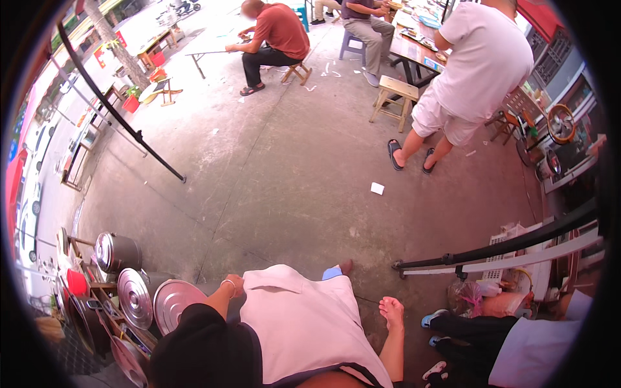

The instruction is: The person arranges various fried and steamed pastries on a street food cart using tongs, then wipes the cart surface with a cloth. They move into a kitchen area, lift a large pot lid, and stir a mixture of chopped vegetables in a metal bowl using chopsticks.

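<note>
Down at the far left, a steel pot (116,251) lies on its side on a crowded rack (97,304), and a large round lid (174,302) leans just beside it. A person in a white shirt (304,323) sits close below the camera, with a braceleted hand (234,283) loosely curled near the lid's upper edge, holding nothing. Further right that person's bare foot (391,309) rests on the concrete floor (291,168) and a black rail (504,246) slants past it; the wearer's own hands are out of view, so whether they are apart or gripping anything cannot be told.
</note>
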